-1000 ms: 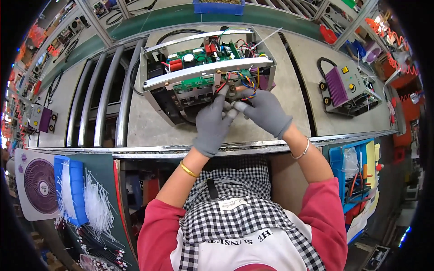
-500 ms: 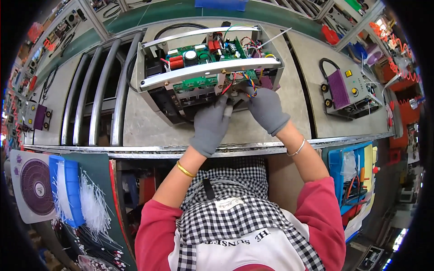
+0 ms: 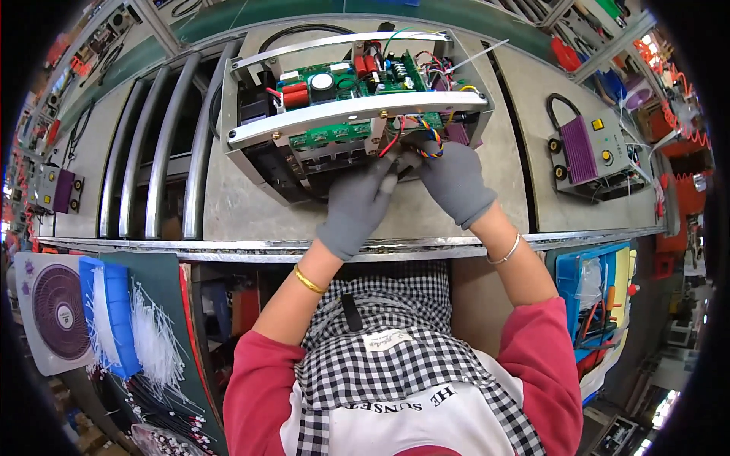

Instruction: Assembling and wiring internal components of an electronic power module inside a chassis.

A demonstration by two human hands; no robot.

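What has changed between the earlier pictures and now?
The right hand has drawn its thumb away from that of the left hand, toward the open unit; any grasp or release is hidden. Both hands stay by the coloured wires; the unit at right stays put.

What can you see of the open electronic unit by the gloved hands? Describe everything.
The open electronic unit is a boxy, metal-looking frame with two long silver rails, its top uncovered. Inside, a green circuit board carries red cylindrical components and a white-topped capacitor. Multicoloured wires loop at the front right, beside the left hand and right hand; exact contact is hidden. A white cable tie juts out right. It sits slightly angled on the grey worktop.
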